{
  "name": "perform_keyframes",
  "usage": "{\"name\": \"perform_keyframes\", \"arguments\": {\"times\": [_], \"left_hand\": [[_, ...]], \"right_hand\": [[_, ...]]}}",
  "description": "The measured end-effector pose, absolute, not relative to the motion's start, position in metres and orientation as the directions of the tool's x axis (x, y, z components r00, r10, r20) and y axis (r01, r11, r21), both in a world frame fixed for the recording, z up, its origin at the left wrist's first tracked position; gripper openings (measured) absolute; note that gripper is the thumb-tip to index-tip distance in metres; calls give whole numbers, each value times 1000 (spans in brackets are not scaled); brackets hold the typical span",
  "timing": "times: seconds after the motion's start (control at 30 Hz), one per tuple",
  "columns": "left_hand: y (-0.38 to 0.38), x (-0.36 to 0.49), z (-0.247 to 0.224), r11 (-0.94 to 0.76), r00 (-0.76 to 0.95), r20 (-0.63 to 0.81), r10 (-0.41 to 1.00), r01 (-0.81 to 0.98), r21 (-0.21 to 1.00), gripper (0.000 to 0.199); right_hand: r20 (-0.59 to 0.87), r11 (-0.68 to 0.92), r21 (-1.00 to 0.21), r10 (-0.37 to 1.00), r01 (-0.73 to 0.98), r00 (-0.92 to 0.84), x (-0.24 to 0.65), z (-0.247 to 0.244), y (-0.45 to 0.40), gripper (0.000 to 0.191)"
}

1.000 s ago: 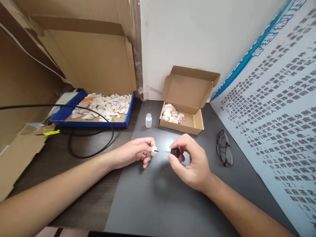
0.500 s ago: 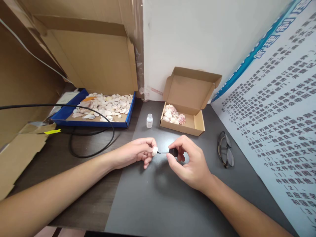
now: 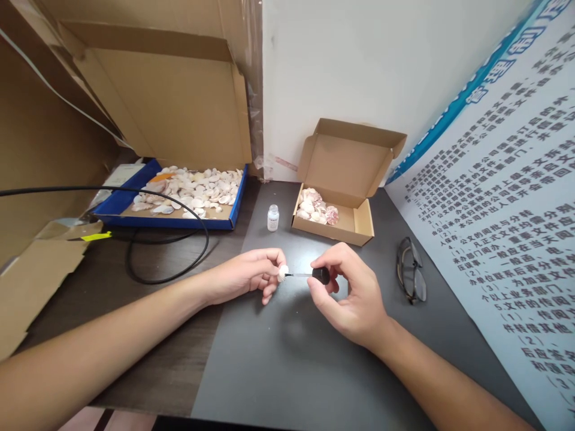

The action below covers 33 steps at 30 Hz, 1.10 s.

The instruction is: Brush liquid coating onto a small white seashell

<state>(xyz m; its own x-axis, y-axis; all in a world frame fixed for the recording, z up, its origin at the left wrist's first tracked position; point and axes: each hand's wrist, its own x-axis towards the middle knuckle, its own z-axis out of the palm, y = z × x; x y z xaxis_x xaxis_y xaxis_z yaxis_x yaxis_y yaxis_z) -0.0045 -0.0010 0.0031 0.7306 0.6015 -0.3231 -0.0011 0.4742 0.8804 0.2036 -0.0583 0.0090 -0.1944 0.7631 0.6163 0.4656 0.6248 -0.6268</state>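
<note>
Between the thumb and fingers of my left hand (image 3: 256, 275) is a small white seashell (image 3: 283, 273). My right hand (image 3: 353, 293) pinches the black cap of a small brush (image 3: 320, 275); its thin stem points left and the dark bristle tip meets the shell's right side. Beyond my hands a small glass bottle (image 3: 273, 218) with a white label stands upright, its cap off. Behind it to the right, an open cardboard box (image 3: 335, 233) holds several white and pinkish shells (image 3: 312, 208) in its left part.
At the back left, a blue-walled box (image 3: 166, 221) is full of pale shells (image 3: 197, 188). A black cable (image 3: 204, 257) loops in front of it. Folded glasses (image 3: 410, 272) lie on the right beside a printed sign (image 3: 507, 209). Flat cardboard (image 3: 40, 275) lies far left.
My right hand has shifted slightly right with the brush, so more of the stem shows. In my left hand the shell has turned a little.
</note>
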Motion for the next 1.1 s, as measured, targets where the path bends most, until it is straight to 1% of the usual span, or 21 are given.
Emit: {"name": "perform_keyframes", "arguments": {"times": [0.1,0.27,0.4,0.53,0.67,0.73,0.83,0.93,1.1], "left_hand": [[-1,-4,3,477,732,-321,601,-6,879,8],[-1,-5,2,464,735,-318,600,4,886,9],[-1,-6,2,454,737,-314,598,11,891,8],[-1,-6,2,445,744,-307,593,15,896,9],[-1,-6,2,447,745,-306,593,12,895,10],[-2,-5,3,444,743,-305,596,12,896,12],[-2,-6,2,438,745,-305,593,19,899,13],[-1,-6,2,431,750,-305,587,29,902,15],[-1,-6,1,421,753,-303,585,38,906,15]], "right_hand": [[602,600,-626,778,498,-180,203,9,-58,16],[602,607,-651,779,455,-178,204,9,-59,18],[584,583,-643,793,496,-174,204,8,-58,17],[582,589,-676,795,443,-169,205,7,-58,18],[587,599,-651,787,466,-191,205,7,-57,19],[575,576,-664,801,477,-167,205,7,-57,18],[572,578,-684,804,446,-165,206,6,-58,18],[585,601,-663,788,446,-192,206,7,-58,19],[590,595,-658,788,462,-175,206,8,-58,18]]}}
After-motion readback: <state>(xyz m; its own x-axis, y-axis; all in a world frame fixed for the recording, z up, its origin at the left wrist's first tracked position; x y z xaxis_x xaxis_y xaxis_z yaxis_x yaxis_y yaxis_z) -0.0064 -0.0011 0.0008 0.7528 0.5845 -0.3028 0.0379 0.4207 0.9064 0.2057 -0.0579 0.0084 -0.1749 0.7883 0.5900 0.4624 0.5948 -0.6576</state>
